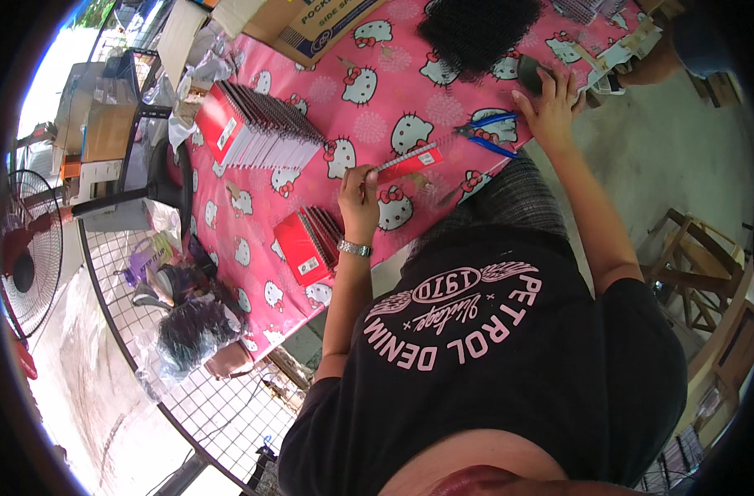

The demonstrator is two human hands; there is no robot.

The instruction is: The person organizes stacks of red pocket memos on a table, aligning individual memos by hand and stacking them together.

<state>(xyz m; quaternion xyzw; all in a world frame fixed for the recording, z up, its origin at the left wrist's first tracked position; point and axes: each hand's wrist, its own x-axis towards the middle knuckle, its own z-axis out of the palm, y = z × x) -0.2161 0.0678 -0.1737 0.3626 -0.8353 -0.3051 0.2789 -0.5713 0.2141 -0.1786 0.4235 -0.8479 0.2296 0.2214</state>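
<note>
I see my left hand (359,194) pinching a red notebook (408,161); my right hand (549,103), fingers spread flat, rests near blue pliers (486,132), notebook stacks (261,124) beside.

- Daylight floods in from the upper left, floor (88,397) there washed near white
- Pink tablecloth (377,107) evenly lit, colours strong, shadows soft
- Black fisheye rim all round, straight edges bowing hard
- Centre sharp; dark shirt (509,364) close to the lens goes soft
</note>
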